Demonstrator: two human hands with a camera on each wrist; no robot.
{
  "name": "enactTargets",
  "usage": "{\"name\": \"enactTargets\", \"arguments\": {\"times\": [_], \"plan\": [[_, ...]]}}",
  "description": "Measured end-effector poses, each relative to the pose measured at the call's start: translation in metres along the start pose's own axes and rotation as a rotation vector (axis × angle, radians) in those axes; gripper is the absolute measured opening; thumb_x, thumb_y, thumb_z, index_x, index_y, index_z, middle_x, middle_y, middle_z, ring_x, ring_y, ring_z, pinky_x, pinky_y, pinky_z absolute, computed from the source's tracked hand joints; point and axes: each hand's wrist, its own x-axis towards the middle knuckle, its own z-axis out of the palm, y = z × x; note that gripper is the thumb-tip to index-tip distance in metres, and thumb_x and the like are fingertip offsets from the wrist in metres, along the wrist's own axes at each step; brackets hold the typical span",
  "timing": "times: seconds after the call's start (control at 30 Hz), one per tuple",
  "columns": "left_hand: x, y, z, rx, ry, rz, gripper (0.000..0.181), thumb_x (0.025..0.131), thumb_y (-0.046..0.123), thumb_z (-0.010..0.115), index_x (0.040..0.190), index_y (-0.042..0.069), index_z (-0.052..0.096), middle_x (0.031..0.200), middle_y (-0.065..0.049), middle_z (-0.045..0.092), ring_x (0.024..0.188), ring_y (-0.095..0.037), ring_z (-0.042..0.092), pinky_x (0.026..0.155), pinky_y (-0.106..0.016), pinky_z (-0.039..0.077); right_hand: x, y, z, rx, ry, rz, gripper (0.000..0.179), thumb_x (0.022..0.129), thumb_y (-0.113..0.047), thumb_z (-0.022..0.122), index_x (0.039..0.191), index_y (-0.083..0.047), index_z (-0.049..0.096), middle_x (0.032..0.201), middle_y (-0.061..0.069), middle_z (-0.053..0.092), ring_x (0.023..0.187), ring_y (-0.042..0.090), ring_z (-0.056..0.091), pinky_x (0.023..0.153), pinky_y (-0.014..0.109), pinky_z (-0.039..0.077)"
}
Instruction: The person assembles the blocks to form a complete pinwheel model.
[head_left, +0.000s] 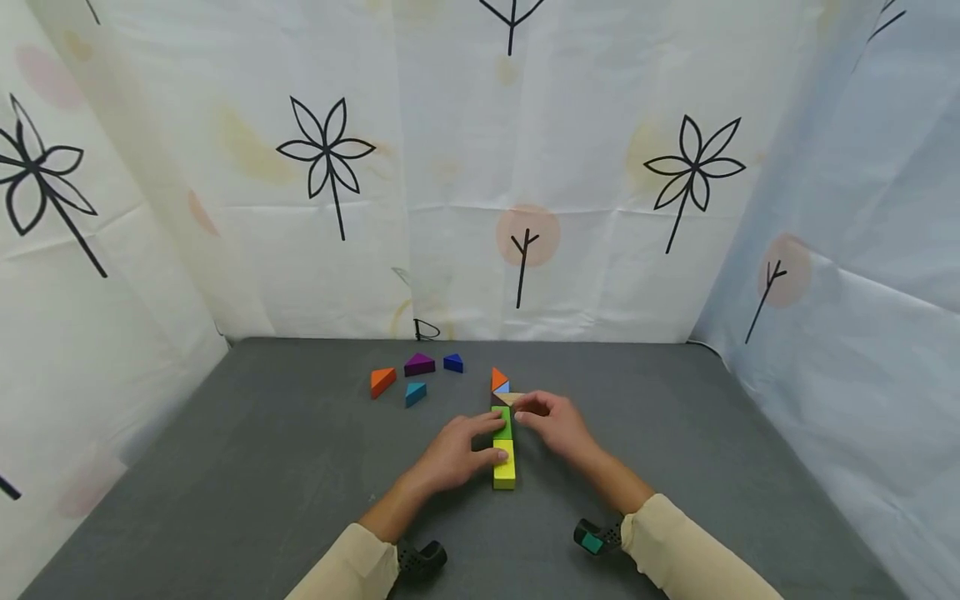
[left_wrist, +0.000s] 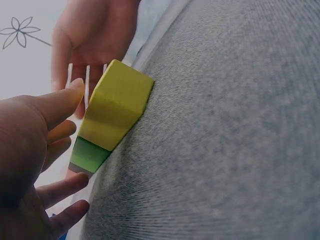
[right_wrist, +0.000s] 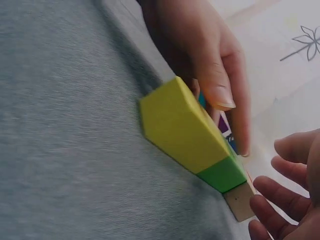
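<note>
A straight row of blocks lies on the grey table: a yellow block point(head_left: 504, 479) nearest, then a green block point(head_left: 506, 429), a tan triangle point(head_left: 513, 398) beside a dark one, a light blue triangle point(head_left: 504, 387) and an orange triangle point(head_left: 498, 378). From the left side, my left hand point(head_left: 450, 454) reaches over the row, thumb over the yellow block and fingertips on the green one. Opposite it, my right hand point(head_left: 558, 425) has loosely bent fingers close beside the tan triangle. In the right wrist view, these fingertips point(right_wrist: 259, 202) are right at the tan piece point(right_wrist: 240, 202).
Left of the row's far end lie an orange block point(head_left: 382, 382), a purple triangle point(head_left: 419, 364), a dark blue triangle point(head_left: 453, 363) and a teal triangle point(head_left: 415, 393). A patterned white cloth point(head_left: 450, 275) stands behind the table point(head_left: 300, 467) and along both sides.
</note>
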Motion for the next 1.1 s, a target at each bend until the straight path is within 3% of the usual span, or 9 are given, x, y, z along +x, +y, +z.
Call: {"name": "enactTargets", "arguments": {"times": [0.2,0.37,0.6,0.87,1.1], "plan": [[0.003,-0.004,-0.003,-0.037,0.004,0.059,0.047,0.094,0.035,0.064,0.137,0.018,0.058,0.147,0.007,0.046,0.133,-0.024,0.042,0.106,-0.053,0.031,-0.010,0.007,0.001,-0.008,-0.055,-0.041,0.019,0.090,-0.011,0.070,0.109,-0.005,0.071,0.102,0.006,0.069,0.094,0.022,0.062,0.081,0.041,0.050],[0.005,-0.006,-0.007,-0.070,-0.005,0.032,0.045,0.095,0.038,0.063,0.137,0.021,0.059,0.144,0.004,0.049,0.133,-0.024,0.043,0.106,-0.055,0.030,-0.013,0.011,0.003,-0.004,-0.096,-0.075,0.025,0.090,-0.013,0.071,0.113,-0.003,0.069,0.105,0.009,0.069,0.096,0.025,0.063,0.082,0.041,0.051],[0.005,-0.011,-0.011,-0.088,0.095,0.022,0.037,0.095,0.032,0.065,0.130,0.020,0.063,0.130,0.002,0.060,0.120,-0.022,0.052,0.099,-0.049,0.041,-0.018,0.015,0.007,-0.020,-0.141,-0.058,0.033,0.089,-0.020,0.072,0.119,-0.007,0.067,0.114,0.007,0.067,0.103,0.025,0.062,0.088,0.043,0.049],[0.013,-0.020,-0.021,0.068,0.161,0.101,0.033,0.093,0.025,0.068,0.125,0.016,0.066,0.125,0.001,0.063,0.114,-0.022,0.055,0.096,-0.047,0.043,-0.024,0.017,0.011,-0.035,-0.166,-0.057,0.041,0.087,-0.024,0.075,0.123,-0.008,0.066,0.122,0.007,0.064,0.111,0.027,0.058,0.095,0.051,0.043],[0.028,-0.027,-0.036,0.253,0.188,0.107,0.036,0.091,0.024,0.071,0.125,0.016,0.066,0.127,0.000,0.063,0.119,-0.024,0.054,0.101,-0.048,0.039,-0.023,0.014,0.009,-0.072,-0.185,-0.052,0.044,0.085,-0.025,0.077,0.125,-0.011,0.065,0.126,0.006,0.062,0.118,0.030,0.053,0.099,0.055,0.037]]}}
